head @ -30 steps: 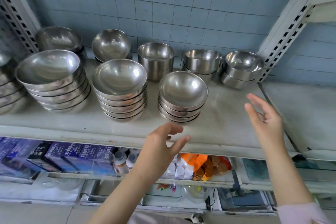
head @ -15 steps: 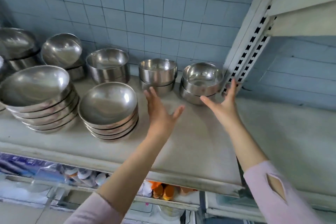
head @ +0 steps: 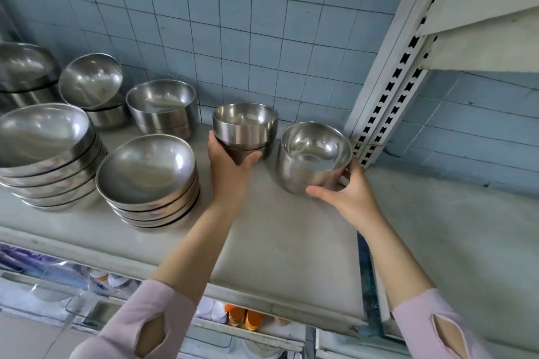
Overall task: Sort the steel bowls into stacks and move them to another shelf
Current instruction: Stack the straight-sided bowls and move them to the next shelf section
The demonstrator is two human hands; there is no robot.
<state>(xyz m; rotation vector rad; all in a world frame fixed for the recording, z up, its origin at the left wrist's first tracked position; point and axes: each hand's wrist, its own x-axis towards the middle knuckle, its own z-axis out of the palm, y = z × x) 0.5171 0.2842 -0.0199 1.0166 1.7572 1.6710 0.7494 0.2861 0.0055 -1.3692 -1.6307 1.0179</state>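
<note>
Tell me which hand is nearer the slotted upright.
Right. The right hand grips a bowl stack just left of the upright; the left hand holds the other bowl stack farther left.

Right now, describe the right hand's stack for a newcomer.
Find the white slotted upright on the right. At its foot is a short stack of deep bowls, held by the right hand. It is the rightmost stack of all.

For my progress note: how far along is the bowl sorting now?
Done: bowls stand in stacks, like the wide stack. In hand: the left hand grips one deep-bowl stack, the right hand grips the rightmost stack. Left: the move; every visible stack is on this shelf.
</note>
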